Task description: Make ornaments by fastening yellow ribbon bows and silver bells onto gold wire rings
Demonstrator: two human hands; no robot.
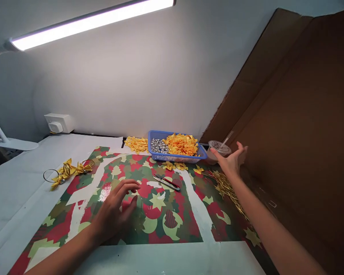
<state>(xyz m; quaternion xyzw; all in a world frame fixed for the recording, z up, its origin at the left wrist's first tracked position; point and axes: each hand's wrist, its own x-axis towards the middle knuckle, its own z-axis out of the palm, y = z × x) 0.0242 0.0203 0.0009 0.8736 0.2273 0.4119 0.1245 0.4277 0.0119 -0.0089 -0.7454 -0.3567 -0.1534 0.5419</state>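
My left hand [118, 209] hovers low over the red, green and cream patterned sheet [157, 217], fingers loosely spread and empty. My right hand [232, 160] is stretched far right with fingers apart, just beside a plastic cup with a lid and straw [217, 148], not gripping it. Small snips with a red handle [166, 182] lie on the sheet between my hands. A blue basket [176, 156] at the back holds yellow bows and silver beads.
Finished yellow bows on metal rings [66, 172] lie at the left. Loose yellow bows [136, 144] sit by the basket. Gold wires [227, 189] lie under my right forearm. A brown cardboard panel [298, 126] walls the right; a desk lamp [14, 144] stands at the left.
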